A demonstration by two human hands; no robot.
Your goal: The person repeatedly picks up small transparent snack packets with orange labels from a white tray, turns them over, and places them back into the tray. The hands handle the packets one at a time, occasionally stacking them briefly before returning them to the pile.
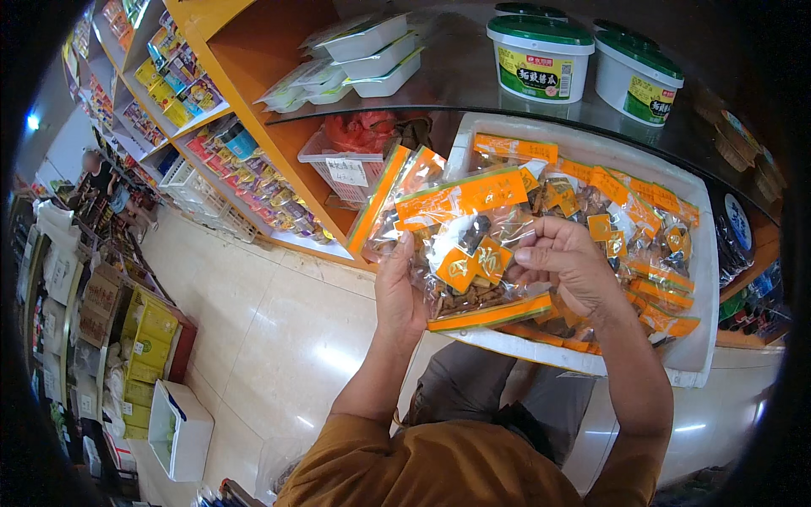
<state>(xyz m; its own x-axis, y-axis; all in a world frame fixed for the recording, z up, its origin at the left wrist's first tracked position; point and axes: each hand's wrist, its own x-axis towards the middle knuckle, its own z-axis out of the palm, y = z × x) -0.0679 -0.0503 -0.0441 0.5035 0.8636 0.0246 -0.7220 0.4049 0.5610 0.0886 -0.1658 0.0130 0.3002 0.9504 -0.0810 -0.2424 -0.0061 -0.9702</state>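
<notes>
My left hand (400, 285) grips clear plastic packets with orange bands by their left side. The front packet (472, 247) shows brown dried food, a dark lump and a white piece behind orange labels. A second packet (379, 201) is tucked behind it, tilted to the left. My right hand (561, 260) pinches the front packet's right edge between thumb and fingers. Both hands are over the near left part of a white foam box (703, 279), which holds many similar packets (624, 209).
Above the box runs a dark glass shelf (443, 89) with green-lidded tubs (538, 60) and stacked white trays (374, 57). A pink plastic basket (317, 158) stands left of the box. Snack shelves (190, 95), a white foam bin (190, 437) and a distant person (104, 180) are to the left.
</notes>
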